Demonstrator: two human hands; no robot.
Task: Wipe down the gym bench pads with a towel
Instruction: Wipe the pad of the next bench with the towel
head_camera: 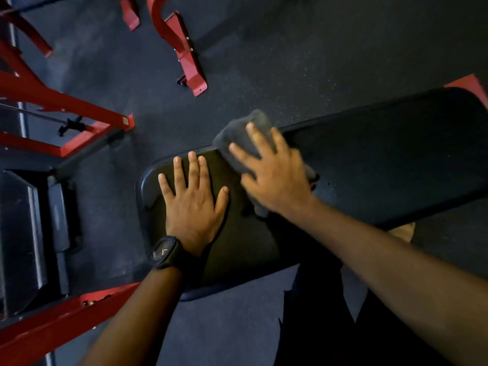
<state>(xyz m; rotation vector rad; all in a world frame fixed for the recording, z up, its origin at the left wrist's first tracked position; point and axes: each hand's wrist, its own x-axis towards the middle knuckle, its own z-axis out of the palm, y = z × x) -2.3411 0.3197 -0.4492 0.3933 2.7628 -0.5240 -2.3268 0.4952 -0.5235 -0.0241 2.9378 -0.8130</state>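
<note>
The bench stands on a dark speckled rubber floor [290, 62]. Its short rounded pad [237, 241] adjoins the long pad [396, 159]. Your left hand [195, 207] lies flat on the short pad, fingers spread. A grey towel [237, 136] lies across the junction of the two pads and overhangs the far edge. Your right hand [274, 178] presses flat on the towel. Red machine frames [190, 67] also rest on the floor.
</note>
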